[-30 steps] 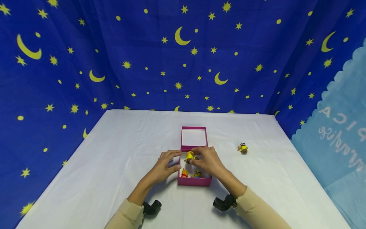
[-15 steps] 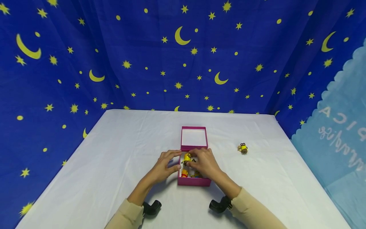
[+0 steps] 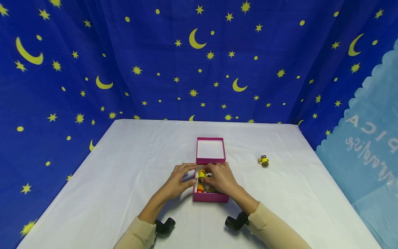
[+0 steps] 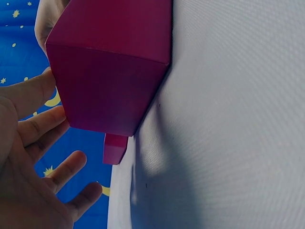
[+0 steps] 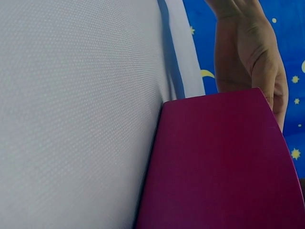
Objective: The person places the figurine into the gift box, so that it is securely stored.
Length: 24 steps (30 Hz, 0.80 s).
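- Steadying the pink box, we judge: our left hand, fingers outstretched at its rim.
- Pinching a yellow figure within its outline: our right hand.

Deep blue fabric hangs across the back and down both sides, slightly rumpled, covered in yellow moons, stars and dots. Over on the right there's a light blue panel with a scalloped edge and pale, backwards lettering. The worktop looks all white, faintly creased, and the lighting's pretty soft and even.
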{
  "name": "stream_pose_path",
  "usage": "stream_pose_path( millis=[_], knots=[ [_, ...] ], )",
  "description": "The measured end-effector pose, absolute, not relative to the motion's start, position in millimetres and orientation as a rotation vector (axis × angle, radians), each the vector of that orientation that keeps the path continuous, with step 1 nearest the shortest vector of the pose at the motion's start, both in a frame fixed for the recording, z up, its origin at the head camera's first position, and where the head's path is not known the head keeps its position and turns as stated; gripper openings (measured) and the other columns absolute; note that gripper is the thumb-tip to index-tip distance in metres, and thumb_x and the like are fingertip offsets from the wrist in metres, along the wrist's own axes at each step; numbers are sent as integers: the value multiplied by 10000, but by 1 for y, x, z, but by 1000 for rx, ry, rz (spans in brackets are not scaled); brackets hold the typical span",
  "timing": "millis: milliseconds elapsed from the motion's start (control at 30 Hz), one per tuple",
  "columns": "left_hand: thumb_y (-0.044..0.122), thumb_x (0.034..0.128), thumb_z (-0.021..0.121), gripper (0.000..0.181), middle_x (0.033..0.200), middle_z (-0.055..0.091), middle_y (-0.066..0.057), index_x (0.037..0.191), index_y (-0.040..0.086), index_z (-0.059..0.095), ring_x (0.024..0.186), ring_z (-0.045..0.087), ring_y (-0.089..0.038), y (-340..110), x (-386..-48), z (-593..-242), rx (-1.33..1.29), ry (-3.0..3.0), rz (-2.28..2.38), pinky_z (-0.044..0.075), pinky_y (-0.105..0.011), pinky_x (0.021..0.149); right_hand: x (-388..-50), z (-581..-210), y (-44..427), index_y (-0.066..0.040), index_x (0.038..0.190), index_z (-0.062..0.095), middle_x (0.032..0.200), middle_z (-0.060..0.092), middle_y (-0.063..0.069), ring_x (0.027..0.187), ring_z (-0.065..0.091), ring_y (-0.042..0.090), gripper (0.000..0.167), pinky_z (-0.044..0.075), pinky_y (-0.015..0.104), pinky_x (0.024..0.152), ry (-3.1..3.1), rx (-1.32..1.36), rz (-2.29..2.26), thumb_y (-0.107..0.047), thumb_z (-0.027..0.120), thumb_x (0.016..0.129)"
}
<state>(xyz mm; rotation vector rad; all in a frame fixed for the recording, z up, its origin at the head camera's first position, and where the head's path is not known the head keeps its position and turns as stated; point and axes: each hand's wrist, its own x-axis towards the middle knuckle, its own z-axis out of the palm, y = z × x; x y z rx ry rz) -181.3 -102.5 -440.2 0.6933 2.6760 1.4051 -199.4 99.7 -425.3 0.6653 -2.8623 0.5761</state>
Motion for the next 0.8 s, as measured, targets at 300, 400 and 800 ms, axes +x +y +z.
stream_pose_path(
  millis=[300, 400, 800],
  knots=[
    [229, 890, 645, 501, 1430, 448, 36, 1361, 136, 502, 1282, 348, -231, -102, -181, -439, 676, 2682, 1401, 331, -509, 1020, -202, -426, 98, -137, 980, 691, 878, 738, -30, 839, 662, 152, 336, 331, 371, 780, -2850, 677, 538, -367, 774, 749],
    [214, 891, 646, 500, 1429, 450, 30, 1361, 126, 501, 1283, 346, -232, -102, -181, -439, 682, 2683, 1400, 332, -503, 1020, -202, -425, 97, -131, 942, 686, 858, 732, -29, 819, 654, 161, 314, 342, 387, 802, -2855, 676, 531, -358, 778, 745],
    [216, 898, 638, 492, 1432, 444, 21, 1365, 148, 498, 1290, 344, -242, -102, -180, -439, 679, 2675, 1396, 324, -525, 1028, -204, -428, 95, -117, 918, 688, 834, 733, -18, 771, 644, 166, 299, 373, 396, 815, -2865, 686, 446, -335, 788, 740]
  ],
)
